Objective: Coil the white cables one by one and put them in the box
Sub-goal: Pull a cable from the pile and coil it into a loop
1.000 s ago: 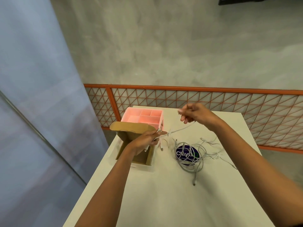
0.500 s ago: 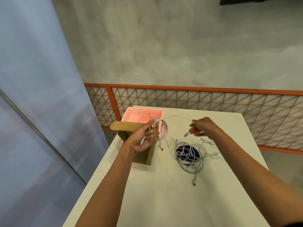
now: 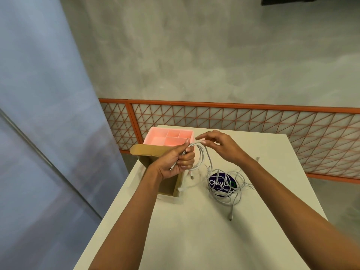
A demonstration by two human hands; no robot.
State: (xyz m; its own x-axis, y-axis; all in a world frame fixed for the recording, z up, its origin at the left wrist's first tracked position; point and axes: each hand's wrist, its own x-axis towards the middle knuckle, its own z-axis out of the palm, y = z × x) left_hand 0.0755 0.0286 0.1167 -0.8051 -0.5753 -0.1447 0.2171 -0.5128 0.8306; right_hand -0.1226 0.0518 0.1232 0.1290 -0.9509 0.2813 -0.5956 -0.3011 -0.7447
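Note:
My left hand (image 3: 175,162) grips a white cable (image 3: 204,157) wound into a loose loop and holds it above the open cardboard box (image 3: 169,190) at the table's left edge. One plug end sticks out below my fist. My right hand (image 3: 221,146) hovers just right of the loop's top with its fingers spread, and the fingertips are at the cable. A tangled pile of more white cables (image 3: 234,193) lies on the table to the right of the box, with one plug end trailing toward me.
A pink divided organiser (image 3: 161,137) stands behind the cardboard box. A round dark purple label (image 3: 218,183) lies under the cable pile. The white table (image 3: 194,236) is narrow, with an orange mesh railing (image 3: 243,119) beyond its far edge.
My right hand has brought the stretched cable end back to my left hand, forming a loop, and its fingers have spread. My left hand has turned and now grips the coil.

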